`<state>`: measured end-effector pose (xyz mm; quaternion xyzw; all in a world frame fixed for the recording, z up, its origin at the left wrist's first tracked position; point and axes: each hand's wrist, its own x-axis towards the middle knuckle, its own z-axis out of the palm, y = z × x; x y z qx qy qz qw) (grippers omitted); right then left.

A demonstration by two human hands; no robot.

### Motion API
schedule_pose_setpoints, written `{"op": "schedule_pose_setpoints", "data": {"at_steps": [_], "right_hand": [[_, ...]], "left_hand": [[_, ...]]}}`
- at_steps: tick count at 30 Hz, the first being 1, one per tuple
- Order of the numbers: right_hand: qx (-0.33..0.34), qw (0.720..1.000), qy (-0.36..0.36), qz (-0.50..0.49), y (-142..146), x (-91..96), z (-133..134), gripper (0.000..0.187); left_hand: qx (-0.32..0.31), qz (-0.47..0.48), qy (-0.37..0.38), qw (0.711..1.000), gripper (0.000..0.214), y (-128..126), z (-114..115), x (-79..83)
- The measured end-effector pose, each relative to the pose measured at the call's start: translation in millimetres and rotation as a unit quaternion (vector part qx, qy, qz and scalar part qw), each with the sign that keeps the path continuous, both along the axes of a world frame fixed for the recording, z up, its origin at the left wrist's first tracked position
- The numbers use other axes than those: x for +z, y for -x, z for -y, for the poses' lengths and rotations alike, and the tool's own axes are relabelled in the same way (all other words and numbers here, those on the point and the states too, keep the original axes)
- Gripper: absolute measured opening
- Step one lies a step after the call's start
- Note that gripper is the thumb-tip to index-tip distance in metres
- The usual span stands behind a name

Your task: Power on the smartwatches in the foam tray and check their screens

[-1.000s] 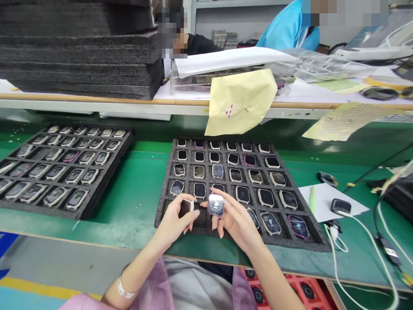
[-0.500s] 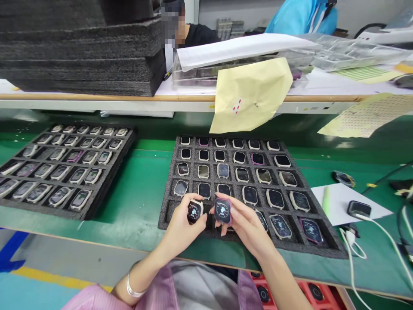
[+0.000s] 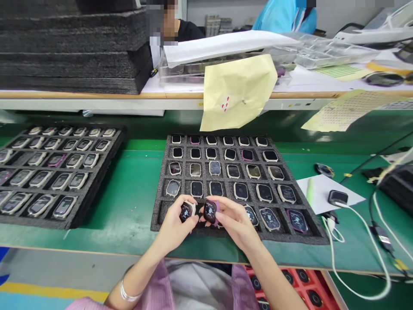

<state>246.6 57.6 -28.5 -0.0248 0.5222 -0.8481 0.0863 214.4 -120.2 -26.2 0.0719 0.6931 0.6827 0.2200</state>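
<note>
My left hand (image 3: 176, 228) is closed around a pale-cased smartwatch (image 3: 186, 212) with a lit watch face. Beside it, my right hand (image 3: 237, 219) grips a purple-cased smartwatch (image 3: 210, 211), its screen also lit. Both watches are held close together, apart from each other, above the front row of a black foam tray (image 3: 160, 211). Rows of square watch bodies sit in the tray's pockets, mostly pale-cased with dark screens. A purple-cased watch (image 3: 297, 220) with a lit screen lies in the front right pocket. My hands hide part of the front row.
Another foam tray of watches (image 3: 79, 211) lies at the left. Stacked black foam (image 3: 71, 51) and a clear plastic box (image 3: 180, 73) stand on the shelf. At right, a white cable (image 3: 364, 219) runs to a watch on paper. Below the bench edge is a red tray (image 3: 303, 288). Two people are behind.
The view has shifted, so the trays and bench items appear further left. Both hands still hold their watches, and the purple-cased one is tilted a little more.
</note>
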Motion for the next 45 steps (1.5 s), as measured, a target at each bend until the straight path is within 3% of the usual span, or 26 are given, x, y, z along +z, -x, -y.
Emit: {"op": "schedule_pose_setpoints", "data": {"at_steps": [13,33,45], "right_hand": [[-0.011,1.0,-0.003,-0.021,-4,-5.0,-1,0.035],[-0.039,0.999,-0.02,0.001,-7,-3.5,1,0.035],[-0.021,0.999,-0.022,-0.026,-7,-9.7,-2,0.034]], "left_hand": [[0.0,-0.017,-0.057,0.998,0.031,1,2,-8.9],[-0.001,-0.024,-0.058,0.998,0.026,-2,5,-15.2],[0.006,-0.047,-0.062,0.997,0.03,-3,7,-16.0]]}}
